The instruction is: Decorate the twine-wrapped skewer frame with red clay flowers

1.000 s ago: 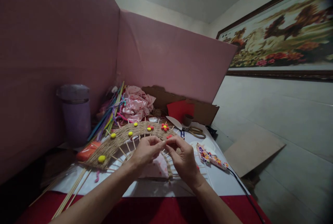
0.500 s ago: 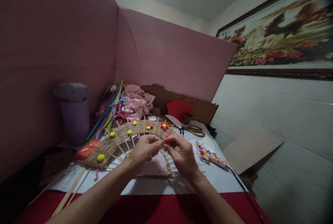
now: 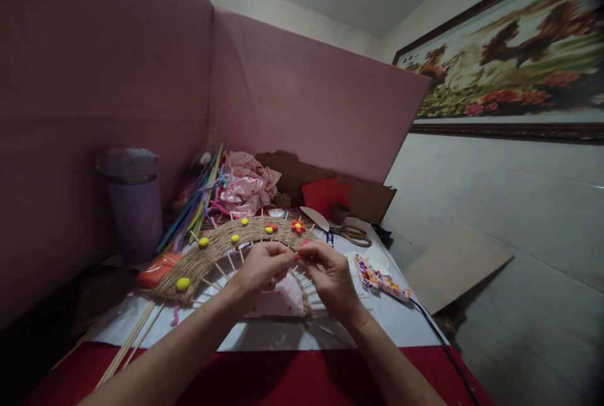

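Observation:
My left hand [image 3: 268, 269] and my right hand [image 3: 331, 278] meet fingertip to fingertip, both pinched closed. Between them is a small red bit [image 3: 298, 256] that looks like modelling clay, mostly covered by the fingers. Beneath and behind the hands lies an arched twine weaving [image 3: 207, 261] on thin sticks. Yellow clay dots [image 3: 183, 284] sit along it. One dot near the top right is ringed with red petals, forming a flower [image 3: 298, 226]; another has a few red petals [image 3: 270, 228]. Pink dotted fabric [image 3: 278, 298] fills the inner half-circle, partly hidden by my left hand.
On the right lie a flower-patterned glue gun [image 3: 381, 280] with a black cord and scissors [image 3: 353, 235]. An orange packet [image 3: 159, 269], loose sticks [image 3: 126, 343] and a purple bin [image 3: 136, 211] are on the left. Crumpled pink fabric [image 3: 248, 184] and cardboard [image 3: 370, 199] stand behind.
The hands stay almost in place, with only slight finger movement around the red bit. The view has shifted very slightly.

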`<state>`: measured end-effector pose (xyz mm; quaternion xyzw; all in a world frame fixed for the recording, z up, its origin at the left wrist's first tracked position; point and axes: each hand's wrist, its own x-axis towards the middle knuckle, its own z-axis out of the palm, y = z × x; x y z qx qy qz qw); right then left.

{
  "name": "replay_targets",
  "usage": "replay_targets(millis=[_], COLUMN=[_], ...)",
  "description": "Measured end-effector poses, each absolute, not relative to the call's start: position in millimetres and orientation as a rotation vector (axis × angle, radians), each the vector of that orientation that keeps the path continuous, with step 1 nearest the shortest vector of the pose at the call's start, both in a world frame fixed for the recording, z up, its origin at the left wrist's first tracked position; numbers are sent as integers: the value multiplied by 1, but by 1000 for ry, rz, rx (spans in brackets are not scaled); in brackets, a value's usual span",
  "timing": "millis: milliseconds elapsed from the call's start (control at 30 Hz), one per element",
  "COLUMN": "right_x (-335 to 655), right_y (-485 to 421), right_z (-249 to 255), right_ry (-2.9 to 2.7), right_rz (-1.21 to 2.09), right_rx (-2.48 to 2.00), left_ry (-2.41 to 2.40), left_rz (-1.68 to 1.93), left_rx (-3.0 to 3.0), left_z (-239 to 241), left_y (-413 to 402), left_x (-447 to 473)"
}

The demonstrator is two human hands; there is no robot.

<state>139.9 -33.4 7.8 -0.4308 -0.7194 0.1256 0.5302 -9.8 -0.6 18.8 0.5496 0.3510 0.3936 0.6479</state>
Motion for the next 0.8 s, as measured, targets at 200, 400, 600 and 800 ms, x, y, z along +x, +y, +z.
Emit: replay_targets(millis=[200, 400, 600, 800], right_x=[139, 139, 134, 138], right_y=[-35, -37, -41, -35], right_z=[10, 12, 14, 10], right_ry=[-1732, -1774, -1832, -1429], right_rz=[321, 254, 240, 725], right_rx=[-1020, -1019, -1014, -886], left_ry=[826, 876, 905, 753], left_rz=[890, 895, 958, 1011], left_rx=[1267, 1278, 1359, 1129], left_z=[21, 20, 14, 18], left_y=[-2, -1, 0, 2], left_x=[-9, -8, -5, -10])
